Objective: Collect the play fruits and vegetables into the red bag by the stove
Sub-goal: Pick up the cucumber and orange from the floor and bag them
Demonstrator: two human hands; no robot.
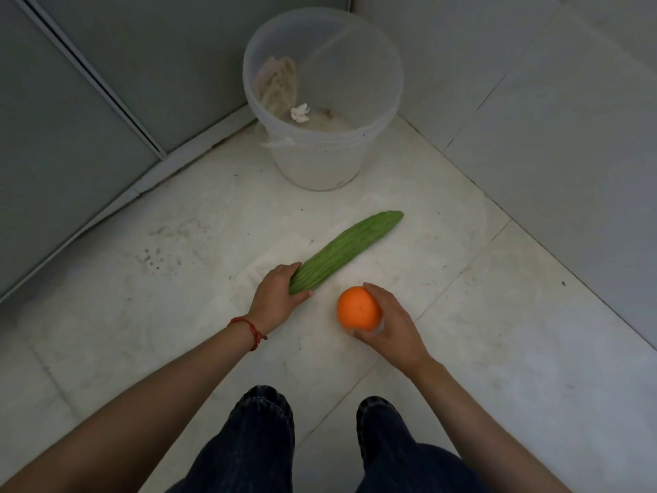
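Head view is looking down at a pale tiled floor point(142, 314). Closest to the camera, two knees in dark jeans point(263, 439) are showing at the bottom, and two bare arms are reaching forward over them.

The left hand point(275, 298) is wearing a red string point(250, 330) on its wrist. Its fingers are curling round the near end of a long green cucumber point(346, 250), with the thumb pressing on the near side and the fingers wrapping over the far side. The rest of the cucumber is pointing away and to the right, lying low along the floor.

The right hand point(391, 322) is gripping a round orange point(359, 307). The orange is sitting against the palm, with the fingers bending over its top and the thumb under it. It is just beside the cucumber's near end, not touching it.

Farther away, a see-through white bucket point(321, 161) is standing in the corner by the grey walls point(71, 119). Some paper scraps point(300, 112) are lying inside it. No writing is showing anywhere.
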